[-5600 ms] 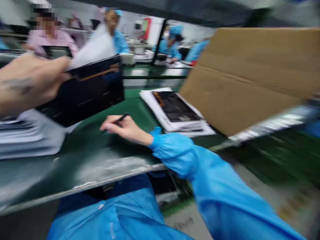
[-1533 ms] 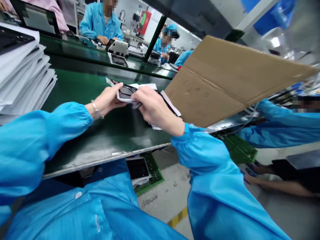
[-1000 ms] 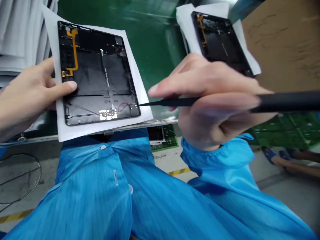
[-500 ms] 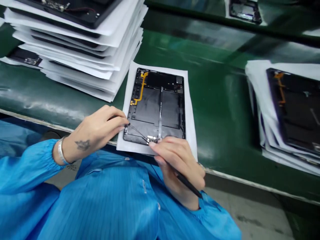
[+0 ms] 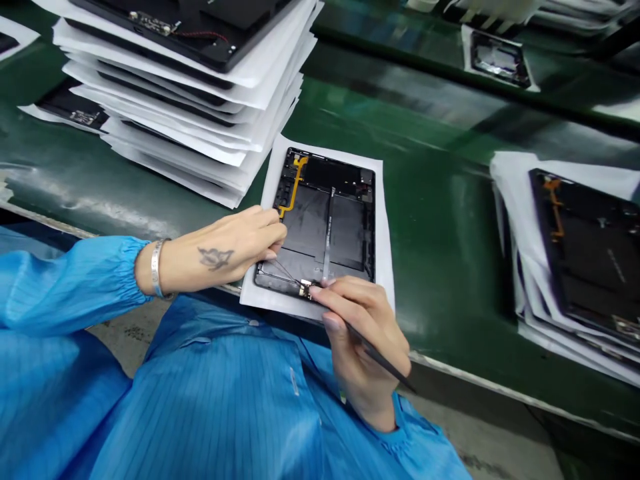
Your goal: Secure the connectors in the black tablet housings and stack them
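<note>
An opened tablet housing (image 5: 310, 227), black inside with an orange flex strip, lies on a white sheet at the bench edge. My left hand (image 5: 240, 243) is closed at the housing's left side, its fingertips pinching thin dark wires (image 5: 284, 269). These wires run to a small circuit board (image 5: 305, 288) at the near edge of the housing. My right hand (image 5: 365, 333) is closed round a slim black pen-like tool (image 5: 383, 360), whose working tip I cannot make out. The right fingertips touch the small board and partly cover it.
Left of the housing rises a tall stack of tablet housings (image 5: 200, 117) with white sheets between them. Another stack (image 5: 585, 247) stands on the right of the green bench (image 5: 440, 247). A small dark part on white paper (image 5: 500, 60) lies on the far side.
My left hand has moved right and slightly up over the housing's left edge, its fingers more curled. The right hand stays at the small board. The whole view has shifted a little.
</note>
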`<state>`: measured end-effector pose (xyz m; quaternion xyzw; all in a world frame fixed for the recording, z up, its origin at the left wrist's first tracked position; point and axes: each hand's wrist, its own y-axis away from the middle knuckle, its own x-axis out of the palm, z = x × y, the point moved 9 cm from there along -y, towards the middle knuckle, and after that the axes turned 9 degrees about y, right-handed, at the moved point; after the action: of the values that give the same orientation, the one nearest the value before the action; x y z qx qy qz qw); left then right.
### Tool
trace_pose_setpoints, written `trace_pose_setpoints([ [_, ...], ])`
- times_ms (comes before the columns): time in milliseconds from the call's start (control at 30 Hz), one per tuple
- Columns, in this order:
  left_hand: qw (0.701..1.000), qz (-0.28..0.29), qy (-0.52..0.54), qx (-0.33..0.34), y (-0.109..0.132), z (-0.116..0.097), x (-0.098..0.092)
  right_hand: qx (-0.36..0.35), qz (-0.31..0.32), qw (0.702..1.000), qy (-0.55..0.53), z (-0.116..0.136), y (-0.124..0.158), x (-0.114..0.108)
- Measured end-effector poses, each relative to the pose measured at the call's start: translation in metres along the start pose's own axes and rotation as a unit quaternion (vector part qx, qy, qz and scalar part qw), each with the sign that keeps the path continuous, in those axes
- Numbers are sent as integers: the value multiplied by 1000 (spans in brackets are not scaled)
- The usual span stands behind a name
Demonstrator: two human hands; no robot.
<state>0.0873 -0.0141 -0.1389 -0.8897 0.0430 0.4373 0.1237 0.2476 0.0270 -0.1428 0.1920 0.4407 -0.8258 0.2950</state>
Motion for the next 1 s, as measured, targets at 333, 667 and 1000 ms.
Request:
trace_pose_setpoints([
  [333,967,-62,214,-125,22,8,8,-78,93,980,156,25,-19,33],
  [667,964,-189,145,-115,36,4,-12,-53,101,987,111,19,-31,56],
  [1000,964,-250,80,-34,42,-12,-7,-4,105,994,33,10,-34,54],
])
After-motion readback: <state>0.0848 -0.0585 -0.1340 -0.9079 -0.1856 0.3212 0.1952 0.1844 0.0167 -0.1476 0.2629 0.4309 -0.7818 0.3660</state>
